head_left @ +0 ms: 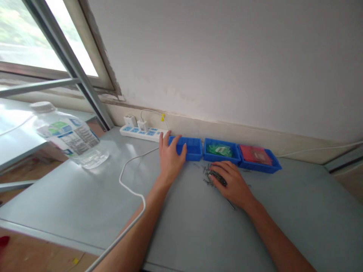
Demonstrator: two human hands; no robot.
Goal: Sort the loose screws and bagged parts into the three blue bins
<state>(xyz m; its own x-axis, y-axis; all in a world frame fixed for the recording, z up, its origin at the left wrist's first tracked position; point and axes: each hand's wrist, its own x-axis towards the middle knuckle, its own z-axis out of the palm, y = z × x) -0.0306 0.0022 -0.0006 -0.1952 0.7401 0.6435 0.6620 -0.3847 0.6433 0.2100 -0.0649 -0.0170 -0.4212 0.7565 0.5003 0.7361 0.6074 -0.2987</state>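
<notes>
Three blue bins stand in a row near the wall. My left hand [169,158] rests on the table with its fingers against the left blue bin [190,147], thumb on the bin's front edge. The middle blue bin [221,150] holds green bits and the right blue bin [258,158] holds red ones. A pile of small dark screws [208,174] lies on the table in front of the bins. My right hand [233,184] lies over the pile with fingers curled on some screws.
A white power strip [139,132] with plugged chargers lies by the wall, its white cable [129,189] looping across the grey table [195,226]. A large clear water bottle [69,136] stands at left, under a window.
</notes>
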